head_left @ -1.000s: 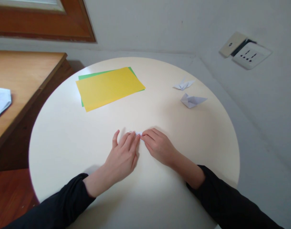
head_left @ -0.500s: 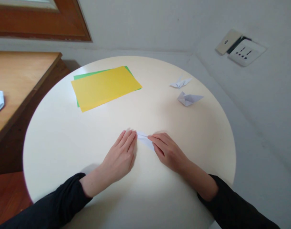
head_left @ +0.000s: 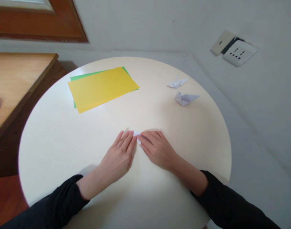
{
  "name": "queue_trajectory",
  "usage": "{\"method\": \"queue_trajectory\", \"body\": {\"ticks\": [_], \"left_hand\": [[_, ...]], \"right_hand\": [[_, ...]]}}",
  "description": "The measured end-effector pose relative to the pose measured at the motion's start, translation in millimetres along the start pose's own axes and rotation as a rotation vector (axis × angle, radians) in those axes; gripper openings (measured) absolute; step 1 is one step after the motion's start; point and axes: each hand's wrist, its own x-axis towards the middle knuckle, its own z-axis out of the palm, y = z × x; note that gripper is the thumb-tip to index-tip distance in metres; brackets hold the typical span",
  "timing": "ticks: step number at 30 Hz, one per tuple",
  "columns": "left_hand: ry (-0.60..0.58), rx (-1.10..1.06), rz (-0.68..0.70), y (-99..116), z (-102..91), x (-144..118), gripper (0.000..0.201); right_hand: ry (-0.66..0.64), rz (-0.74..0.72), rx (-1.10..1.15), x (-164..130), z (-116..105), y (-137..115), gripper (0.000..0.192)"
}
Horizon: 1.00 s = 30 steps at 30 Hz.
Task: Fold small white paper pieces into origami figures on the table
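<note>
A small folded white paper piece (head_left: 136, 133) lies on the round cream table (head_left: 64, 143), almost wholly covered by my fingers. My left hand (head_left: 119, 156) lies flat with its fingertips pressing on the paper's left end. My right hand (head_left: 156, 149) also lies flat and presses the paper from the right. Only a small tip of the paper shows between the two sets of fingertips. Both arms wear black sleeves.
A yellow sheet (head_left: 102, 88) lies on a green sheet (head_left: 97, 73) at the table's far left. Two folded white paper figures (head_left: 176, 83) (head_left: 185, 98) sit at the far right. A wooden desk (head_left: 14, 82) stands to the left; wall sockets (head_left: 236, 51) are at the right.
Half a second ago my right hand had slid back, uncovering more of the white paper. It has now moved left again over the paper, meeting my left fingertips.
</note>
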Motion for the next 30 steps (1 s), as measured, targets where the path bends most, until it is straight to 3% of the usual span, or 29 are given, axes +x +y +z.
{"method": "queue_trajectory", "body": {"ticks": [13, 30], "left_hand": [[0.017, 0.019, -0.009, 0.8, -0.1, 0.5, 0.044], [0.027, -0.01, -0.027, 0.8, -0.2, 0.8, 0.043]], "right_hand": [[0.014, 0.029, -0.094, 0.8, 0.4, -4.9, 0.025], [0.036, 0.043, -0.129, -18.5, -7.4, -1.0, 0.026]]}}
